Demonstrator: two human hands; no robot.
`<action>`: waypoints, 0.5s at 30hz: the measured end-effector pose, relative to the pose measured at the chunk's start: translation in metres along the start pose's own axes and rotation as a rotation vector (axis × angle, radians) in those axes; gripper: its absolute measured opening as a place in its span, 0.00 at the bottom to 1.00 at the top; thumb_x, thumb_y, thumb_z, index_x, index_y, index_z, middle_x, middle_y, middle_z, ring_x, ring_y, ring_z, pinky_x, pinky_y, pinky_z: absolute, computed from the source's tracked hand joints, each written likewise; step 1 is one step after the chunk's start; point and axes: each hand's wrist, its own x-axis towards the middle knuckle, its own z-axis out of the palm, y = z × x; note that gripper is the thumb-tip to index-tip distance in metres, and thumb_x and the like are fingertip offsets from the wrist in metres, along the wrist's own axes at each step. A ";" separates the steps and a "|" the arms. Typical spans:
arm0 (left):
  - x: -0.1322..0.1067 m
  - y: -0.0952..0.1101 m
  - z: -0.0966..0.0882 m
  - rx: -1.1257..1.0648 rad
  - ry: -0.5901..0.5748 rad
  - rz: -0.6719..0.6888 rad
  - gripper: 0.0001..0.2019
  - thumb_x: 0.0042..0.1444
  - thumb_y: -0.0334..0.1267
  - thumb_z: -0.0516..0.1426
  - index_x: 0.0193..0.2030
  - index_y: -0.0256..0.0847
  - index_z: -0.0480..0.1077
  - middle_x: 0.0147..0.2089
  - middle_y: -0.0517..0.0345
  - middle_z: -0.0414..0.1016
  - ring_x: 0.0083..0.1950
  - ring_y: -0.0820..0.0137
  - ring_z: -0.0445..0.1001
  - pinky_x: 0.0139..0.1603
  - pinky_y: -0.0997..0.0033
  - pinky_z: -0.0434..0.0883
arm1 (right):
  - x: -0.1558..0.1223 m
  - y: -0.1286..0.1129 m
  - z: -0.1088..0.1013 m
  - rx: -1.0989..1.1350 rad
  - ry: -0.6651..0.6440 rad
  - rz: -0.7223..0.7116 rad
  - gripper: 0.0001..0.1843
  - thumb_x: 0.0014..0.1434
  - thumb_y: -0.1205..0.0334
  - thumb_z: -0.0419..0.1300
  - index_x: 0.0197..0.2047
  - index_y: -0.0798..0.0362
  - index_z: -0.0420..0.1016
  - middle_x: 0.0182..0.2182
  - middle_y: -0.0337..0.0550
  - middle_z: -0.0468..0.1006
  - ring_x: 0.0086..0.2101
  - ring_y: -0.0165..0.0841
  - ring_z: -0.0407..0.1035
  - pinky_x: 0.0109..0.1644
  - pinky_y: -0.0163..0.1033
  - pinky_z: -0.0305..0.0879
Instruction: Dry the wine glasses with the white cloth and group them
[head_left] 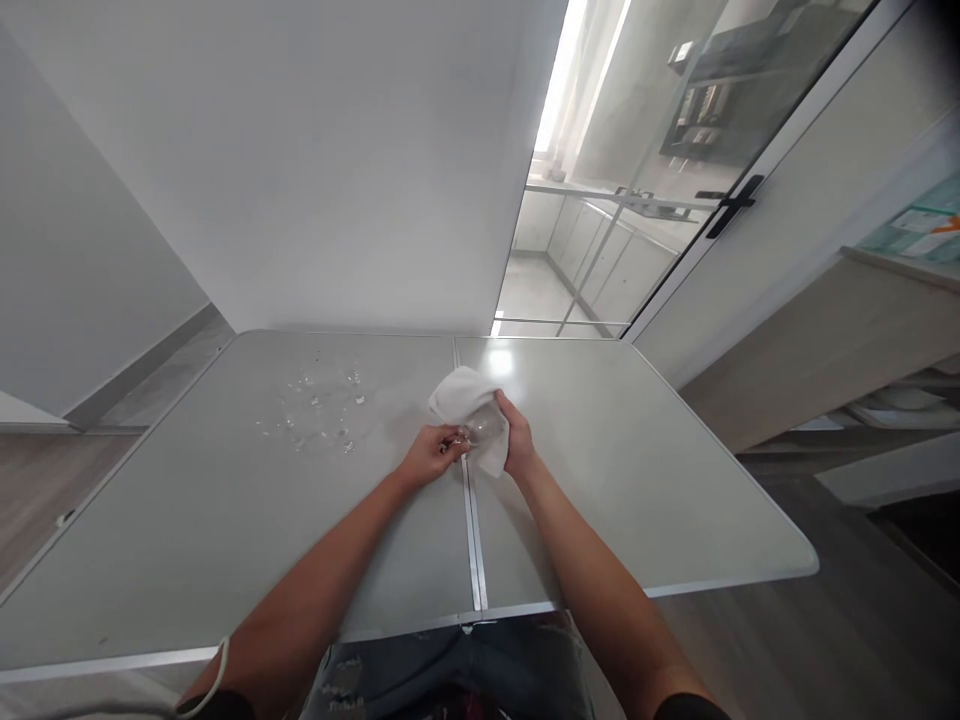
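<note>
1. Workpiece loc.: clear vessel, prob. a drinking glass, was held over the mid part of the table, approx. above the metal seam. Exact type couldn't be confirmed; cloth and fingers hid part of it.
2. L hand: fingers were closed in a narrow pinch on the vessel's near-L end. Prob. reason: an end grip steadied the part and left the rest accessible.
3. R hand: grip was curved round the vessel's far-R side w/ the white cloth in it. Thumb/finger pressure couldn't be told.
4. Cloth pos.: it lay behind and under the vessel, w/ one flap up at the back and one hanging near the R palm. Judged reason: max. contact w/ the curved wall, plus a softer, less slippery hold.
5. Clear spots, prob. water, lay on the L panel, well apart from the cloth. Working nr. the seam put the vessel clear of them.
6. Both forearms came in from the near edge, elbows apart; this presumably centred the part b/w the hands for an even, two-sided hold.
</note>
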 end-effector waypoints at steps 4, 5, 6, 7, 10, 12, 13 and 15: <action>0.004 -0.003 0.000 -0.233 0.076 -0.125 0.18 0.62 0.52 0.58 0.38 0.36 0.71 0.22 0.64 0.66 0.22 0.76 0.63 0.25 0.76 0.60 | 0.001 0.017 0.013 0.065 -0.003 -0.052 0.27 0.65 0.37 0.52 0.48 0.51 0.77 0.35 0.46 0.80 0.38 0.41 0.75 0.38 0.43 0.75; 0.005 -0.003 0.000 -0.258 0.092 -0.145 0.19 0.61 0.53 0.58 0.38 0.36 0.70 0.22 0.64 0.66 0.22 0.76 0.62 0.24 0.77 0.60 | 0.001 0.021 0.014 0.019 0.003 -0.118 0.26 0.66 0.39 0.50 0.50 0.50 0.75 0.38 0.45 0.80 0.41 0.41 0.75 0.41 0.44 0.75; 0.006 -0.003 0.000 -0.271 0.108 -0.160 0.19 0.61 0.54 0.58 0.38 0.36 0.70 0.22 0.64 0.66 0.22 0.76 0.62 0.24 0.77 0.60 | 0.001 0.025 0.013 -0.056 0.003 -0.194 0.25 0.67 0.41 0.49 0.54 0.49 0.74 0.41 0.45 0.80 0.43 0.41 0.75 0.45 0.45 0.75; 0.007 -0.003 0.000 -0.273 0.119 -0.169 0.19 0.61 0.54 0.58 0.38 0.36 0.70 0.22 0.64 0.66 0.22 0.76 0.62 0.24 0.77 0.60 | 0.001 0.028 0.012 -0.162 0.001 -0.275 0.23 0.68 0.45 0.48 0.57 0.47 0.72 0.44 0.44 0.79 0.46 0.41 0.74 0.49 0.46 0.74; 0.008 0.000 0.000 -0.250 0.127 -0.177 0.18 0.61 0.53 0.58 0.38 0.36 0.70 0.22 0.64 0.66 0.22 0.76 0.63 0.24 0.76 0.60 | 0.000 0.028 0.005 -0.642 -0.015 -0.541 0.24 0.68 0.56 0.48 0.66 0.44 0.64 0.57 0.45 0.73 0.56 0.40 0.68 0.63 0.50 0.65; 0.008 0.000 -0.001 -0.193 0.144 -0.190 0.16 0.62 0.50 0.56 0.35 0.36 0.69 0.21 0.64 0.66 0.21 0.75 0.63 0.25 0.76 0.60 | 0.000 0.019 0.000 -1.023 -0.091 -0.688 0.26 0.67 0.61 0.49 0.68 0.45 0.62 0.66 0.47 0.64 0.65 0.42 0.58 0.69 0.54 0.56; 0.008 -0.001 -0.002 -0.140 0.154 -0.195 0.16 0.62 0.49 0.56 0.32 0.37 0.68 0.21 0.64 0.66 0.21 0.75 0.63 0.25 0.75 0.60 | -0.001 0.014 -0.002 -1.197 -0.150 -0.740 0.27 0.67 0.64 0.49 0.69 0.45 0.62 0.69 0.47 0.60 0.68 0.43 0.53 0.71 0.56 0.52; 0.008 -0.003 -0.004 -0.002 0.167 -0.183 0.17 0.63 0.45 0.54 0.27 0.37 0.66 0.20 0.62 0.67 0.21 0.75 0.64 0.26 0.74 0.61 | -0.001 0.001 -0.006 -1.462 -0.268 -0.797 0.28 0.68 0.67 0.47 0.69 0.44 0.62 0.72 0.45 0.54 0.71 0.44 0.45 0.74 0.59 0.45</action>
